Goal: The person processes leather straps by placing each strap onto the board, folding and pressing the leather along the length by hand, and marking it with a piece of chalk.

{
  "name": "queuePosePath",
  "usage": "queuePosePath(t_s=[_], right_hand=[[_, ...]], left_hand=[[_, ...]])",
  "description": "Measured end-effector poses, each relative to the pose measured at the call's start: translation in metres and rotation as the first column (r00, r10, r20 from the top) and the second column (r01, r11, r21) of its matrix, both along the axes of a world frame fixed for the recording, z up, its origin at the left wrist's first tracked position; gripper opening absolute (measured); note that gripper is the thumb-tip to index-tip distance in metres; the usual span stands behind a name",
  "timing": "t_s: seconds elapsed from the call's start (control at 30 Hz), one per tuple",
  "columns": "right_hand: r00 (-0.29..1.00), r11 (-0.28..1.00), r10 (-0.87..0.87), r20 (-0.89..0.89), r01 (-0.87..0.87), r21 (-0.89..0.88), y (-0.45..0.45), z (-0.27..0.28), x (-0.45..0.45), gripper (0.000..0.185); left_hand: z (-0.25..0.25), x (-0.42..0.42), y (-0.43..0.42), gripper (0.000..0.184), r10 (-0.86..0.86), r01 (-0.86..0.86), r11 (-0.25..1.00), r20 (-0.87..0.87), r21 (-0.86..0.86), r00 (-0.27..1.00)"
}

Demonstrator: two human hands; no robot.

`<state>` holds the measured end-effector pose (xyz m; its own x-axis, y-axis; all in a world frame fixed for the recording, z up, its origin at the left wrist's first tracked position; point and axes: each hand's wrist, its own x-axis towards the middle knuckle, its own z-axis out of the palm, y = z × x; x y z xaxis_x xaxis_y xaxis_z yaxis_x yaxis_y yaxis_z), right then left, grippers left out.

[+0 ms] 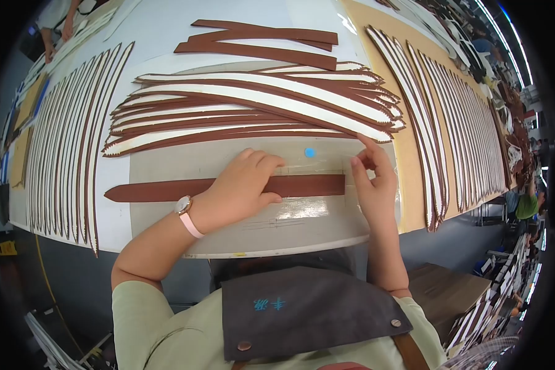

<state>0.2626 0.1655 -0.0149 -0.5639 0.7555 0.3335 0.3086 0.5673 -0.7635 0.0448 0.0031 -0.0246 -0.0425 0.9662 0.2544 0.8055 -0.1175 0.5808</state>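
A brown leather strap (308, 184) lies flat across the grey board, its pointed end to the left and its square end to the right. My left hand (237, 182) spans the strap near its middle, fingers at the far edge and thumb at the near edge. To the right of the square end is my right hand (376, 182), with thumb and index finger apart and the other fingers curled. Its index fingertip is by the right end of a heap of brown-and-white strips (253, 102); whether they touch I cannot tell. Nothing shows in that hand.
Several plain brown straps (265, 40) lie beyond the heap. Rows of brown-edged white strips stand left (68, 148) and right (456, 123). A blue round dot (309, 152) is on the grey board (166, 222). Another person's hand (68, 28) appears at the far left.
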Motion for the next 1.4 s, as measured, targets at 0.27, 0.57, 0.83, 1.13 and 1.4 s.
queuePosePath(t_s=[0.27,0.57,0.83,1.13,1.4], right_hand=[[0.931,0.896,0.003,-0.365,-0.165,-0.413,-0.034,-0.018,0.043,0.043],[0.912,0.833,0.388,-0.134,-0.409,-0.374,-0.079,0.031,0.011,0.049],[0.999,0.824,-0.016,-0.047,0.040,0.565,-0.013,0.025,0.058,0.037],[0.966,0.915,-0.051,0.252,-0.056,0.400,-0.035,-0.034,0.063,0.042],[0.915,0.917,-0.153,0.373,-0.009,0.398,-0.034,-0.032,0.064,0.047]], left_hand=[[0.059,0.001,0.017,0.023,0.094,0.074,0.970,0.635,-0.232,0.767],[0.167,0.005,0.017,0.016,-0.675,-0.113,0.737,0.713,0.667,-0.190],[0.067,-0.008,-0.066,0.069,-0.277,-0.228,0.930,0.958,0.287,0.077],[-0.021,-0.011,-0.115,0.062,-0.004,-0.512,0.836,0.929,-0.200,-0.370],[-0.013,-0.048,-0.128,0.052,0.193,-0.527,0.818,0.972,-0.233,-0.131]])
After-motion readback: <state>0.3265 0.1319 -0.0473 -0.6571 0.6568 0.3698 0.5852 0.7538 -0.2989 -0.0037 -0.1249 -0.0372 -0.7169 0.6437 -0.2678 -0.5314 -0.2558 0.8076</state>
